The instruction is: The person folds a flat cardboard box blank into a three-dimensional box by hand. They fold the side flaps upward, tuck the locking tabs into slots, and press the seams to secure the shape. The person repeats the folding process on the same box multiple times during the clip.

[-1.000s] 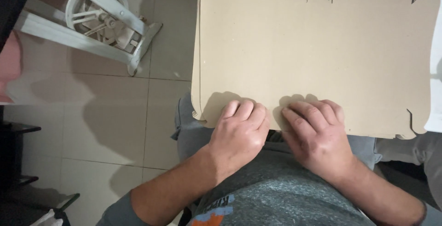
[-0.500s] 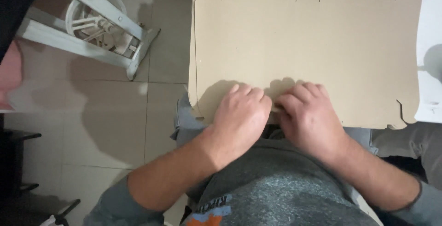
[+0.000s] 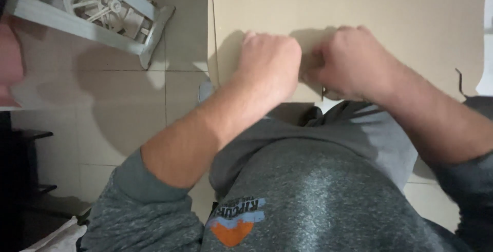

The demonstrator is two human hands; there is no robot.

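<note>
**Both hands bunch into fists at the near edge of a cardboard sheet**

Since the earlier frames, the flat fingers that lay spread on the board have curled into fists, and the view has drawn closer, so that the sheet's notched far edge has slipped out of the top of the picture.

The large tan cardboard sheet (image 3: 370,11) fills the upper right of the view, lying flat across the person's lap with its near edge just above the knees; a small slit shows in its right-hand corner. Below it, the grey sweatshirt (image 3: 318,200) of the person takes up the lower half of the picture, an orange and blue print on its front. The tiled floor (image 3: 123,108) runs down the left side, with a white plastic frame (image 3: 102,11) lying on it at upper left, well apart from the sheet.

The left hand (image 3: 269,59) rests on the cardboard near its left edge, fingers folded tight together. The right hand (image 3: 349,62) sits just beside it, likewise closed, knuckles up at the sheet's near edge. Whether either fist actually pinches the board cannot be told, as the fingertips are hidden beneath the hands.
</note>
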